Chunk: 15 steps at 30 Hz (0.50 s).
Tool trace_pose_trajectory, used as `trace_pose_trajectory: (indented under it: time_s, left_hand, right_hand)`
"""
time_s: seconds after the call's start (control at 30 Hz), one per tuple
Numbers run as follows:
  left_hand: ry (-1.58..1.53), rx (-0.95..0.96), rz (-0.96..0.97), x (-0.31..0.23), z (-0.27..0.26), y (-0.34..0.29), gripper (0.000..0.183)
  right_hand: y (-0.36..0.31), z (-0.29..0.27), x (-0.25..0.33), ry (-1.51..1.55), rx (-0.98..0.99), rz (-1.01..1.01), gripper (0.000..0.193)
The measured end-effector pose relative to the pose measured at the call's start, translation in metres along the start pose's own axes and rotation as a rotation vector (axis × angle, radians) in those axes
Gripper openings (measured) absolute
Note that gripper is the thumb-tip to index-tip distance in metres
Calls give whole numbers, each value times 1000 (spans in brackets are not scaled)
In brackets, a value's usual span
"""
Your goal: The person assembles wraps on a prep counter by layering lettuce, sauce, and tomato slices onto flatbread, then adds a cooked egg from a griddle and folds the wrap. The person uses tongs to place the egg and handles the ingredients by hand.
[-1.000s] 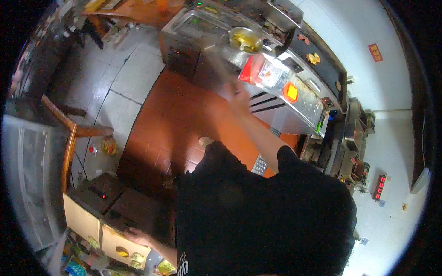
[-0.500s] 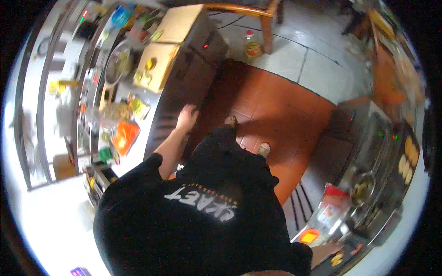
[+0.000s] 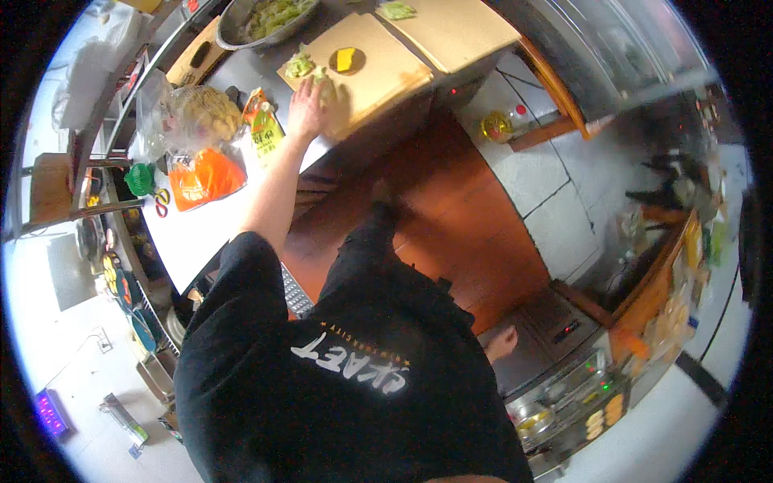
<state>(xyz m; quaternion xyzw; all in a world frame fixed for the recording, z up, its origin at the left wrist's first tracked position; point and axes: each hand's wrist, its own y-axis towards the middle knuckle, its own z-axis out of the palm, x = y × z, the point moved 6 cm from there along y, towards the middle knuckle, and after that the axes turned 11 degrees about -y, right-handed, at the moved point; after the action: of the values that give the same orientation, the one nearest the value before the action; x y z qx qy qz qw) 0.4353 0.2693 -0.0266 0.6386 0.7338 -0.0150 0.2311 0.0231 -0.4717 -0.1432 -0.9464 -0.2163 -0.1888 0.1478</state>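
My left hand [image 3: 306,111] reaches over the near left edge of a pale wooden cutting board [image 3: 382,92]. Its fingers are stretched out beside a pale green vegetable piece [image 3: 325,87]; whether they touch it is unclear. Another green vegetable clump [image 3: 299,65] lies just beyond the fingertips. Farther right on that board sits a yellow block [image 3: 345,59] on a small dark round base. My right hand [image 3: 502,344] hangs low on the right, in front of a dark cabinet; most of its fingers are hidden or blurred, and I make out nothing in it.
A metal bowl [image 3: 228,40] of green vegetables stands behind the boards, beside a second board [image 3: 471,34]. Left on the counter are a colourful packet [image 3: 264,133], an orange bag [image 3: 207,179] and scissors [image 3: 162,203]. An oil bottle [image 3: 498,125] lies beyond; a pan [image 3: 533,420] sits lower right.
I have turned left toward the counter and walked up to it. My left hand has moved from beside the counter to the board. My right hand has left the bag and counter on the right.
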Motion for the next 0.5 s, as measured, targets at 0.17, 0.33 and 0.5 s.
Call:
trace_pose_trajectory:
  time_s: [0.17,0.33,0.5]
  left_hand:
    - [27,259,92,29,24,34,39]
    - [-111,228,53,46,26,49,27]
    - [-436,74,-195,41,14,58,33]
  right_hand:
    - [24,82,285,289,427,-578,38]
    - [-34,113,472,435,524,-656,30]
    - [-88,160,564,350,778,-803,23]
